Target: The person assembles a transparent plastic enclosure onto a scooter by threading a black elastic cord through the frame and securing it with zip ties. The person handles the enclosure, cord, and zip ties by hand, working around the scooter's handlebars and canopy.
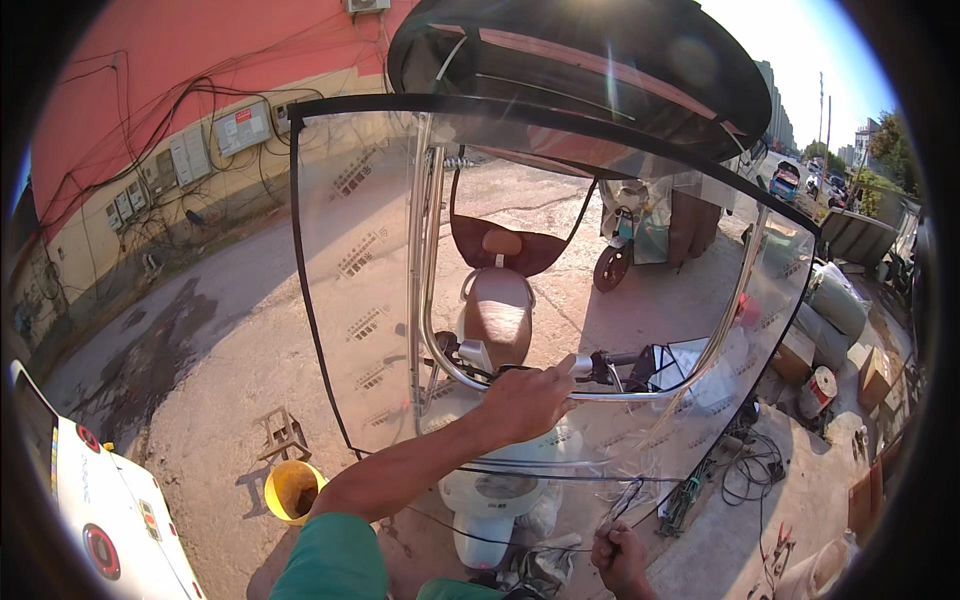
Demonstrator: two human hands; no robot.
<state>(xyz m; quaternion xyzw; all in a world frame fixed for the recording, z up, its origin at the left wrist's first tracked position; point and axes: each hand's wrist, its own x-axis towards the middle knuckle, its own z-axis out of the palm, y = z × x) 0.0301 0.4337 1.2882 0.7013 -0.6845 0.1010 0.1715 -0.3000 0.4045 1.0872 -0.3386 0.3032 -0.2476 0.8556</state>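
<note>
A large clear plastic sheet (360,290) with black edging hangs over a bent silver tube frame (640,397) at the front of a pale scooter (500,495). My left arm reaches across the sheet. My left hand (528,402) is closed at the frame's lower bar, its fingers hiding that stretch of tube. Lower and to the right, my right hand (620,558) is curled into a fist below some thin clear strips (628,497) at the sheet's bottom edge. What it pinches is hidden.
A black canopy (590,75) spreads above the scooter's brown seat (500,310). On the left are a yellow bucket (293,490), a small stool (282,432) and a white vehicle (100,500). Black cable (745,465), boxes (793,355) and a tape roll (820,388) lie on the right.
</note>
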